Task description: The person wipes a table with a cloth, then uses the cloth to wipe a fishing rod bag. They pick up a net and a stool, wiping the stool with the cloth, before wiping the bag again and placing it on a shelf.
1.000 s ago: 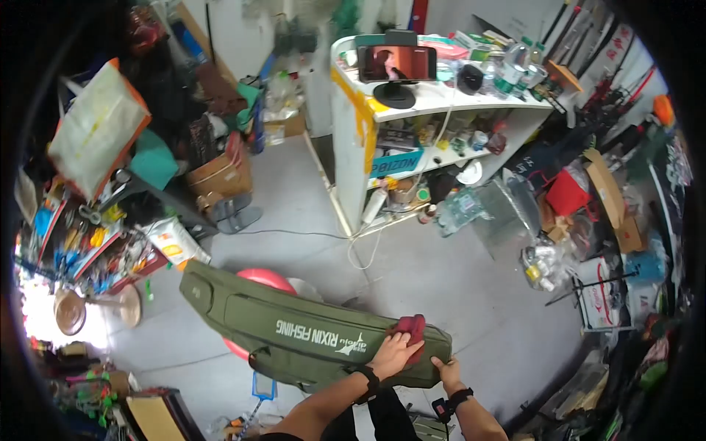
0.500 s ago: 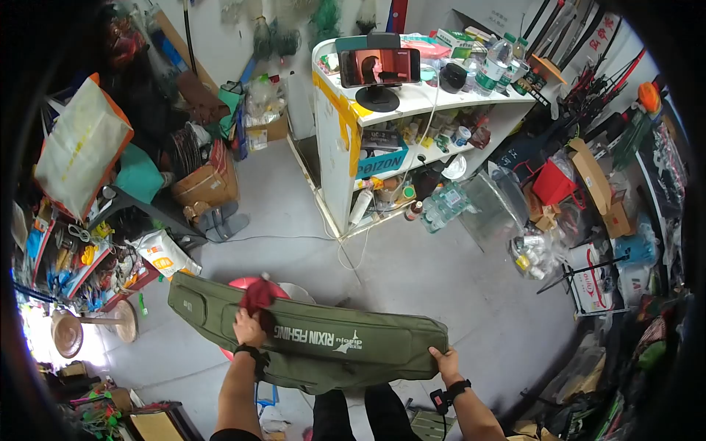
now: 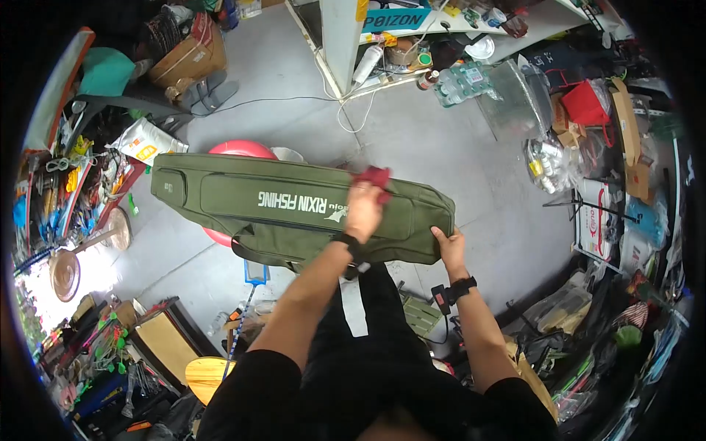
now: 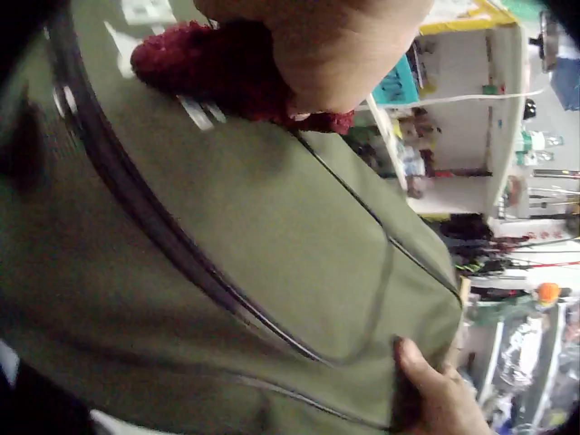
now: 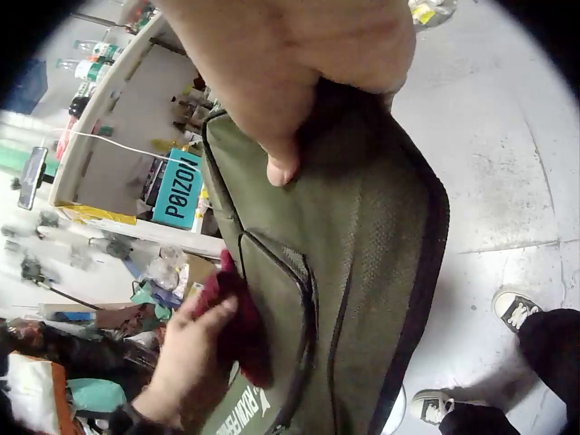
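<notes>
A long green fishing rod bag [image 3: 243, 192] lettered RIXIN FISHING lies across in front of me, over a red round stool [image 3: 243, 149]. My left hand [image 3: 363, 214] grips a dark red cloth [image 3: 373, 178] and presses it on the bag's upper face, just past the white lettering. In the left wrist view the cloth [image 4: 213, 72] is bunched under the fingers. At the bag's right end my right hand [image 3: 451, 250] holds the corner, its thumb on the upper face, as the right wrist view of that hand [image 5: 299, 54] shows. Its other fingers are hidden beneath.
A white shelf unit [image 3: 340, 44] with a blue POIZON box [image 3: 397, 16] stands ahead. Plastic bottles [image 3: 462, 83] and a red bag [image 3: 586, 103] are on the floor to the right. Slippers [image 3: 209, 93] lie at the left, near a cardboard box [image 3: 193, 55].
My left hand took the cloth leftward along the bag, then back right to near its right end. The right hand has kept its hold on the corner. The head view has tilted down.
</notes>
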Demonstrator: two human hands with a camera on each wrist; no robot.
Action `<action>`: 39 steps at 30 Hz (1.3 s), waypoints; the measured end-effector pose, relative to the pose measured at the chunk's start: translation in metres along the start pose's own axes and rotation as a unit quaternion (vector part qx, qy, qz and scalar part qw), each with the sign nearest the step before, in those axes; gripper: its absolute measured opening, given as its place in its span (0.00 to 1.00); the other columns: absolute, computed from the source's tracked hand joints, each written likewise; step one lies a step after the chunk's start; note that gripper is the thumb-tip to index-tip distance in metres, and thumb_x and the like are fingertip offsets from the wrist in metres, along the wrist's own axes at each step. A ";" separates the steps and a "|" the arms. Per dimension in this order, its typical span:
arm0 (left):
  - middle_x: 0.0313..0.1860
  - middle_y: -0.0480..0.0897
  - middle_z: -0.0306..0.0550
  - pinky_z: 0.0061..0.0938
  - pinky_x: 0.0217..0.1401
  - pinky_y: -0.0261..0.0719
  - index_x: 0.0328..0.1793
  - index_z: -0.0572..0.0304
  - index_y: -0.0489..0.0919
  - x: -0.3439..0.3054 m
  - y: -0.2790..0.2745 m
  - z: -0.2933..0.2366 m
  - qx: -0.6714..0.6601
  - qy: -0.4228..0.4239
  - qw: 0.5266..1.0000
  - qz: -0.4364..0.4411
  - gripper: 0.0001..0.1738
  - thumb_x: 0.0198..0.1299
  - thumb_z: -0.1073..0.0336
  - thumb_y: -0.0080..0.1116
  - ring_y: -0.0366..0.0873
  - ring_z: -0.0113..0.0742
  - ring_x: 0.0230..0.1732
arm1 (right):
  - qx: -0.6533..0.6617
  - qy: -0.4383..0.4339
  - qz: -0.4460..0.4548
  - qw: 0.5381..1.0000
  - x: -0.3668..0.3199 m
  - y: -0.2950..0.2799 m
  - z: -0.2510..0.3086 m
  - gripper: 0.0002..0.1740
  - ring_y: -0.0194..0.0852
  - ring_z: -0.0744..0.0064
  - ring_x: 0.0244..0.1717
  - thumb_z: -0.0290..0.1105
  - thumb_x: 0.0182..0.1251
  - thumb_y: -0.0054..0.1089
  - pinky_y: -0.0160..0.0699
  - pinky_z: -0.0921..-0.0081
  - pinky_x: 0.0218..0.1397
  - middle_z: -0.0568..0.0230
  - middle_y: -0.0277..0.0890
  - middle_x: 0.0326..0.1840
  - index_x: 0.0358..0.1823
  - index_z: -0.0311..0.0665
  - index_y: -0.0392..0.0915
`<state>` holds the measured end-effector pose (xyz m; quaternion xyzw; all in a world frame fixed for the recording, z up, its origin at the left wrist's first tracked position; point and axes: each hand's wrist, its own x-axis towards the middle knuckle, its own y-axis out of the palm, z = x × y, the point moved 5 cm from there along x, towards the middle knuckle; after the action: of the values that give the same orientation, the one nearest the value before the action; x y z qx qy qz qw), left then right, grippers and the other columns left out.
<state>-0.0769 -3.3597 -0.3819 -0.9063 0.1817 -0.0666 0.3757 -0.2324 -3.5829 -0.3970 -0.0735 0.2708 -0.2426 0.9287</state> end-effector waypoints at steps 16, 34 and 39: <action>0.54 0.72 0.43 0.41 0.43 0.75 0.60 0.35 0.73 -0.072 -0.171 0.179 0.494 -0.087 0.857 0.118 0.21 0.61 0.66 0.46 0.71 0.46 0.52 | 0.065 0.074 0.013 0.995 -0.008 -0.012 -0.019 0.22 0.76 0.71 0.43 0.32 0.57 0.69 0.74 0.74 0.50 0.58 0.79 0.46 0.49 0.28 0.74; 0.42 0.78 0.50 0.40 0.52 0.69 0.48 0.56 0.80 0.011 0.017 -0.045 -0.102 0.031 0.994 -0.002 0.22 0.41 0.73 0.59 0.71 0.53 0.46 | 0.042 0.072 0.038 0.996 -0.006 0.007 0.011 0.17 0.76 0.77 0.40 0.28 0.58 0.66 0.76 0.77 0.46 0.63 0.80 0.43 0.48 0.31 0.75; 0.48 0.72 0.48 0.38 0.54 0.71 0.52 0.53 0.81 -0.001 0.025 -0.150 -0.176 0.141 0.971 0.074 0.26 0.40 0.71 0.62 0.69 0.51 0.49 | -0.001 -0.048 -0.006 0.999 -0.009 -0.006 0.001 0.12 0.73 0.81 0.38 0.23 0.60 0.62 0.74 0.80 0.43 0.66 0.79 0.38 0.45 0.32 0.75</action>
<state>-0.1234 -3.4742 -0.2929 -0.9235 0.3087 -0.1325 0.1852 -0.2411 -3.5840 -0.3908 -0.0879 0.2255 -0.2441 0.9391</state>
